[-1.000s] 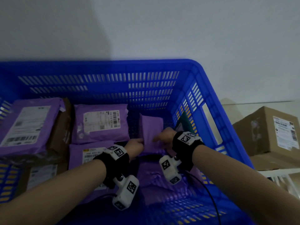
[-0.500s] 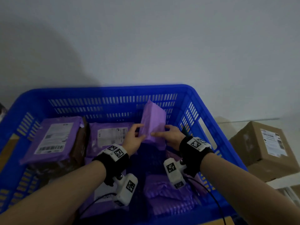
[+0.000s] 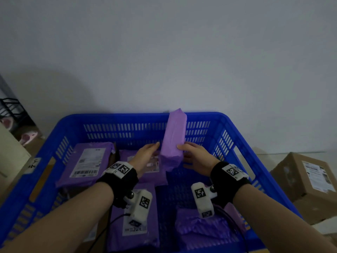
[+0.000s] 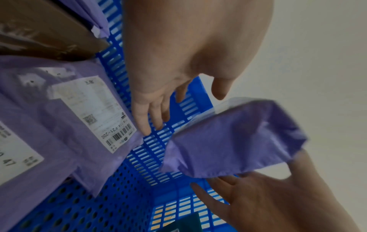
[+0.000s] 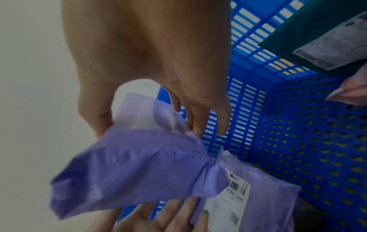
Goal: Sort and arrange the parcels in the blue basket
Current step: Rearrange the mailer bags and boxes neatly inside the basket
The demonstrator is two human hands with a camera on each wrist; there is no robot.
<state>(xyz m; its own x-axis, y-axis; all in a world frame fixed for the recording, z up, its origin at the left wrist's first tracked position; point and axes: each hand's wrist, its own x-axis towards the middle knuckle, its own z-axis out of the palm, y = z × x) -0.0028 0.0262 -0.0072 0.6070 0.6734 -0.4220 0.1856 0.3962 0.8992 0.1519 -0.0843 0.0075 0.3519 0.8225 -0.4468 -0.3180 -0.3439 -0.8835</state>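
While a small purple parcel (image 3: 173, 137) is held upright above the middle of the blue basket (image 3: 228, 123), its top end level with the far rim, it is gripped only by the right hand (image 3: 197, 157), whose thumb and fingers are pinched on its right edge. The left hand (image 3: 145, 154) is kept open with straight fingers just beside the parcel's left face; in the left wrist view a gap is seen between those fingers and the wrapper, so no hold is exercised there.

Labelled purple parcels (image 3: 87, 163) are laid flat along the left side, and a bare patch of perforated floor (image 3: 175, 190) is left below the lifted one. The step in hand is judged to be a turning of the parcel, probably so that its label can be found. It is best done with the left palm brought under the lower end, since the soft wrapper could slip from a one-sided pinch. The parcel should then be lowered flat into the free patch, label uppermost, edges squared to its neighbours.
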